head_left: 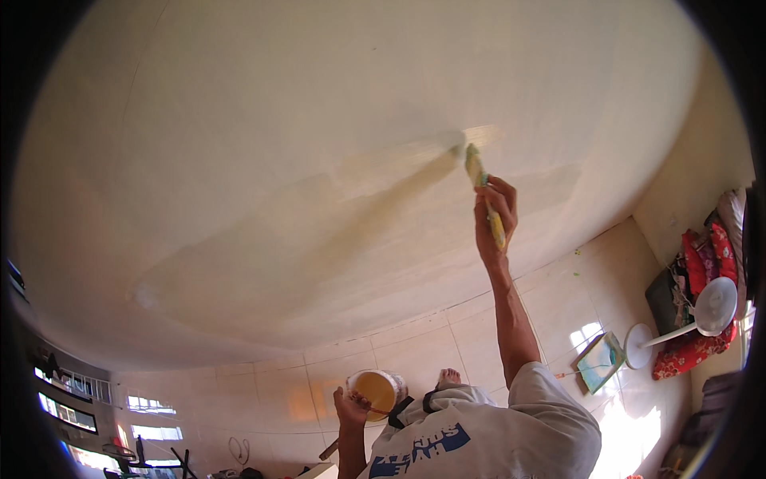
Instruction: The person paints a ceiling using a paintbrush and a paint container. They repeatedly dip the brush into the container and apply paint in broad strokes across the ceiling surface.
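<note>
A paintbrush (479, 180) is being drawn across the wall (319, 160), clamped in the right hand (495, 211); the paint bucket (377, 391) is being gripped by the left hand (349, 405). Reloading is probably being approached.

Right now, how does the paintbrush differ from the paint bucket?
The paintbrush is slim and raised to the wall in the right hand; the paint bucket is round and hangs low from the left hand. The paintbrush touches the wall; the paint bucket does not. Both look yellow.
</note>
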Available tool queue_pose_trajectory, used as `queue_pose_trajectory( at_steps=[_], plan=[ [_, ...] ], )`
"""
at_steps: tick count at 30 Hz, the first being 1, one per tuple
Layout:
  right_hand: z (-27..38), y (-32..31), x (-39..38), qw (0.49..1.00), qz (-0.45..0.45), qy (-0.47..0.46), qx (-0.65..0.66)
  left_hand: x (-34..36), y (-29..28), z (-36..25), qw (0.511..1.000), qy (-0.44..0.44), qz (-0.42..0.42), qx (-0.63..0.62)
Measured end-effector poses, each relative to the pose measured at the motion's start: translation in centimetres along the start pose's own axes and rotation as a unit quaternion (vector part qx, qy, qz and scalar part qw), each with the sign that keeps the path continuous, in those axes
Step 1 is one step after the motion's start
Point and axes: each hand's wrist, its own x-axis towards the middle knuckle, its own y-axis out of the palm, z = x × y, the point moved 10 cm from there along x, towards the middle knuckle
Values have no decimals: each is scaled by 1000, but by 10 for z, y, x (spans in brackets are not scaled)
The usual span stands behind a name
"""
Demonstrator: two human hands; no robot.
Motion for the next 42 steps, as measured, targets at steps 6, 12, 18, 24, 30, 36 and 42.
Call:
queue_pose_trajectory(
  at_steps=[6, 12, 18, 24, 30, 36, 42],
  plan=[
    [-45, -21, 2, 997, -14, 59, -51, 11, 2, 2, 999, 0, 48, -1],
    [-2, 55, -46, 997, 43, -7, -62, 14, -5, 2, 999, 2, 41, 7],
    [26, 60, -46, 990, 120, 9, 75, 16, -14, 3, 1000, 7, 7, 3],
    [-45, -20, 6, 993, 47, 92, 55, 16, -8, 2, 999, -10, 40, 6],
    [-11, 0, -8, 999, 4, 41, -28, 14, -6, 3, 1000, -19, 17, -3],
    [38, 89, -59, 998, 51, 5, -34, 15, -13, 5, 999, -8, 25, -20],
    [74, 153, -99, 995, 98, 13, 27, 18, -15, 7, 1000, 2, 30, -6]
  ],
)
